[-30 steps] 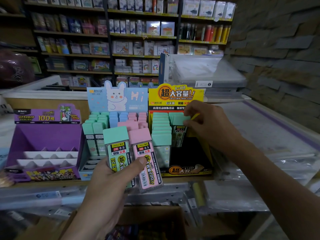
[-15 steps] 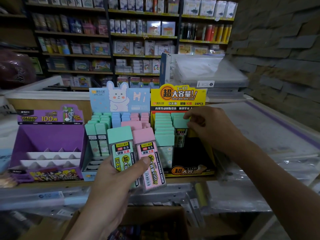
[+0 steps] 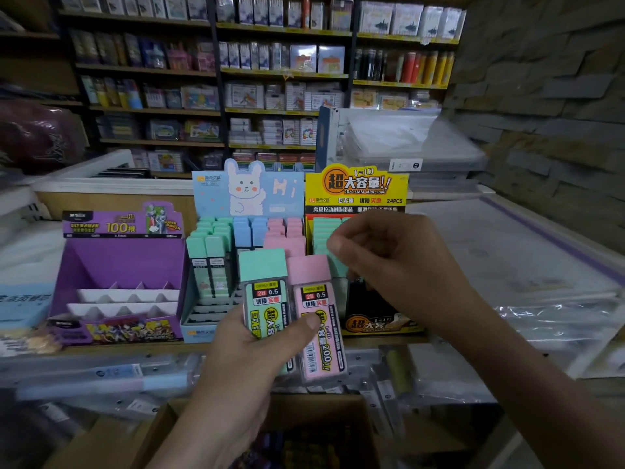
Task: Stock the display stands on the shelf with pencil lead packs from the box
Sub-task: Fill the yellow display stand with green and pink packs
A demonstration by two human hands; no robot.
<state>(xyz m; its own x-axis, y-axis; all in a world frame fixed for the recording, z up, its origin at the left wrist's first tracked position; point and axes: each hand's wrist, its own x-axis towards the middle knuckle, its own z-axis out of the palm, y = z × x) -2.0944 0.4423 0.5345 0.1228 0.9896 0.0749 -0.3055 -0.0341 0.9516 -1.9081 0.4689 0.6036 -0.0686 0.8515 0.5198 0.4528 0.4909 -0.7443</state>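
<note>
My left hand [image 3: 243, 367] grips two pencil lead packs side by side in front of the stands, a green pack [image 3: 263, 292] and a pink pack [image 3: 316, 319], with the thumb across their labels. My right hand [image 3: 402, 269] hovers with curled fingers just right of the pink pack's cap, and nothing shows in it. Behind it stands the yellow display stand [image 3: 358, 187], with green-capped packs [image 3: 324, 228] in its left rows; its right side is hidden by the hand. The blue bunny stand [image 3: 247, 191] holds green, blue and pink packs. The cardboard box [image 3: 162, 421] sits open below my hands.
A purple display stand [image 3: 121, 265] at the left has bare white slots. Plastic-wrapped stock [image 3: 507, 265] lies right of the stands and on the lower ledge [image 3: 101, 377]. Stocked shelves [image 3: 270, 72] fill the back, and a stone wall [image 3: 548, 96] closes the right.
My right hand has left the green packs in the yellow stand and moved left and toward me, close to the pink pack. My left hand still holds both packs, slightly higher.
</note>
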